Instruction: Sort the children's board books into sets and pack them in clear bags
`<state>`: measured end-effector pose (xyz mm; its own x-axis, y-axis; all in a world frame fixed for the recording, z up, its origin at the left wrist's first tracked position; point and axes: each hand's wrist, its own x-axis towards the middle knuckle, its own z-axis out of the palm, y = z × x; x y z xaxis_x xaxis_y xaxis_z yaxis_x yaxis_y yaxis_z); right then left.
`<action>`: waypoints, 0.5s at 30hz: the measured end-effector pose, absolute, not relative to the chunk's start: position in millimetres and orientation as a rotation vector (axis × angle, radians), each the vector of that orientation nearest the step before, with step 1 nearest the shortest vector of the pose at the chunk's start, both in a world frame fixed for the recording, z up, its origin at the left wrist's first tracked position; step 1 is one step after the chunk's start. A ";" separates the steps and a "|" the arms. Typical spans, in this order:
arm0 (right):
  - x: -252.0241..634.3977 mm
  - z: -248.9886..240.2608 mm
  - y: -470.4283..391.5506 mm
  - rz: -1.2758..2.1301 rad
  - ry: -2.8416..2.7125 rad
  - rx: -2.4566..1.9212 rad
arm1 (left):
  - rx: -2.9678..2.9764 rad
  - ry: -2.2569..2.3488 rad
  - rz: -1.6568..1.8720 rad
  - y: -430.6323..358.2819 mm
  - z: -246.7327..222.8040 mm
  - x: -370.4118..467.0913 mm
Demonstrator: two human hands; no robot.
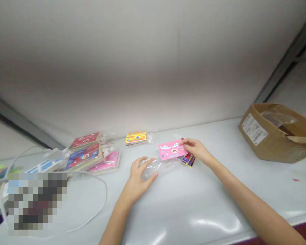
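Note:
Between thumb and fingers, my right hand (196, 150) pinches the upper right edge of a pink card (169, 150) with a small cartoon face on it. Dark purple and yellow cards (188, 160) lie partly under that card. My left hand (140, 175) rests on the table with its fingers spread, at the left end of a clear plastic bag (159, 165). The bag lies flat below the pink card, and its right part reaches toward the dark cards.
Bagged card stacks in red (85, 140), blue (84, 156) and pink (109, 161) lie at the left. A yellow bagged stack (136, 137) is near the wall. A cardboard box (277, 149) stands right. A white cable (105, 194) loops at left on the table (193, 204).

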<state>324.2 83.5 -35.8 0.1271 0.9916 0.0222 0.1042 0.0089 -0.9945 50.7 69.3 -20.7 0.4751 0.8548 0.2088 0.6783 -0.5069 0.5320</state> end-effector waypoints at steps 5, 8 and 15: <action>321.9 -37.7 80.5 1.205 -1.439 -1.186 | 2.354 1.253 0.684 70.3 -22.1 50.9; 320.8 -39.4 79.6 1.242 -1.475 -1.131 | 2.357 1.256 0.698 70.6 -22.6 50.4; 318.0 -39.0 79.8 1.280 -1.453 -1.106 | 2.381 1.244 0.706 72.2 -25.6 48.2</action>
